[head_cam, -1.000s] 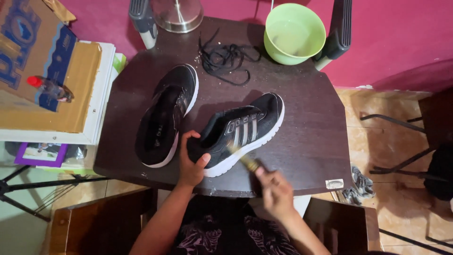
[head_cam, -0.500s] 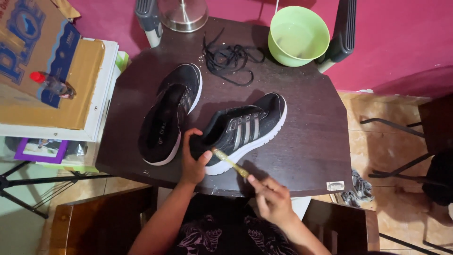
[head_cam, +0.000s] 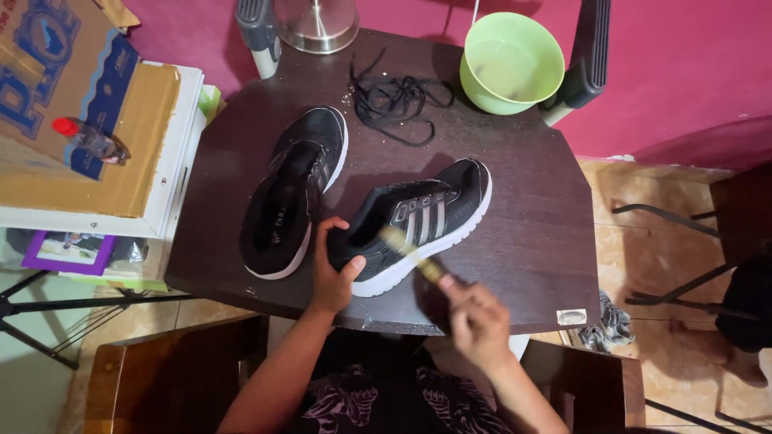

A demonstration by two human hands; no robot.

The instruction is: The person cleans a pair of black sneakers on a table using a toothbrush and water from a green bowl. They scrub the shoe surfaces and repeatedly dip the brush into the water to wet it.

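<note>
Slippage risk: your left hand (head_cam: 331,273) grips the striped shoe (head_cam: 418,221) at its heel only; your right hand (head_cam: 474,317), clenching the brush (head_cam: 410,251), could push it off the worktop (head_cam: 523,241).

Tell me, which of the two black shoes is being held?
The right-hand shoe, the one with grey side stripes: the left hand grips its heel. The other shoe lies untouched beside it.

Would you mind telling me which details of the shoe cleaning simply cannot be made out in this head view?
- Brush: motion-blurred, so its bristles and their contact with the striped shoe are unclear.
- Right hand: blurred; the grip cannot be read.
- Striped shoe's heel: covered by the left hand.
- Green bowl: whether it holds liquid is uncertain.
- Lamp base: cut off by the top edge.
</note>
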